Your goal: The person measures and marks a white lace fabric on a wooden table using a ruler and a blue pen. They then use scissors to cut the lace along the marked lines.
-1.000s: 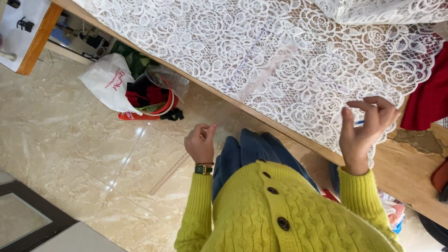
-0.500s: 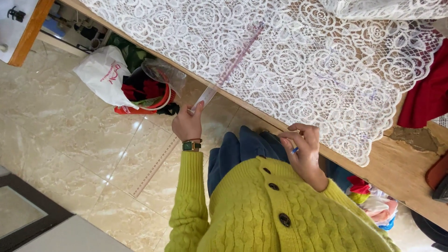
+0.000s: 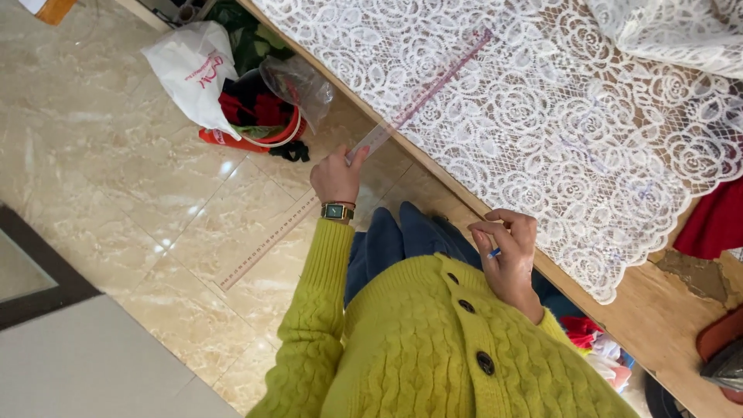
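Left hand [image 3: 337, 176] closed on a long clear ruler [image 3: 371, 147], gripping it about mid-length, knuckles up, wristwatch [image 3: 336, 210] on the wrist. Ruler runs on a diagonal: from the hand toward 1 o'clock it lies across the white lace fabric [image 3: 542, 116]; toward 7 o'clock the free end hangs out past the table edge over the marble floor [image 3: 116, 193], nothing supporting it there.

Right hand [image 3: 507, 259] at 4 o'clock from the left one, well apart, held close against the yellow-green cardigan [image 3: 433, 348]. Fingers curled, pinching a small blue object [image 3: 494, 253] at the fingertips; too small to tell what it is. Palm turned toward the body, wrist bent.

Edges: wooden table [image 3: 658, 325] edge runs diagonally from 11 o'clock to 5 o'clock, just beyond both hands. Scalloped lace border stops short of the table edge at 3 o'clock from the right hand, bare wood showing there.

Room: open floor at 9 o'clock of the left hand. At 11 o'clock, a white plastic bag [image 3: 190, 73] and a clear bag [image 3: 298, 85] sit over a red basket [image 3: 263, 128] on the floor, near the ruler line but not touching it. Red cloth [image 3: 716, 220] at far 3 o'clock.
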